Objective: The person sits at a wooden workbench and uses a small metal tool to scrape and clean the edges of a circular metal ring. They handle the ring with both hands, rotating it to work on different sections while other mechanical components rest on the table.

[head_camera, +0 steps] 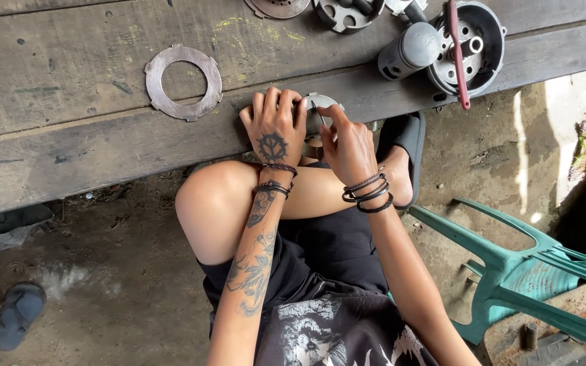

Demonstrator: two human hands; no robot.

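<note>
Nearest the lens, a black printed shirt (337, 335) and a raised bare knee (215, 200). Beyond, left hand (274, 129) curled over a small round metal part (318, 112) at the edge of a worn wooden bench (69, 88), fingers clamped on its left rim. Right hand (348, 142) pinched a thin tool against the part's face. Flat steel ring (184, 82) lay apart, further left.

Round grey metal disc (319, 112): flat on the dark wooden plank, at its near edge. Mostly hidden under fingers; only its upper rim and part of its face show. Worn, dull finish. A thin dark line crosses the face; detail too small to tell.
</note>
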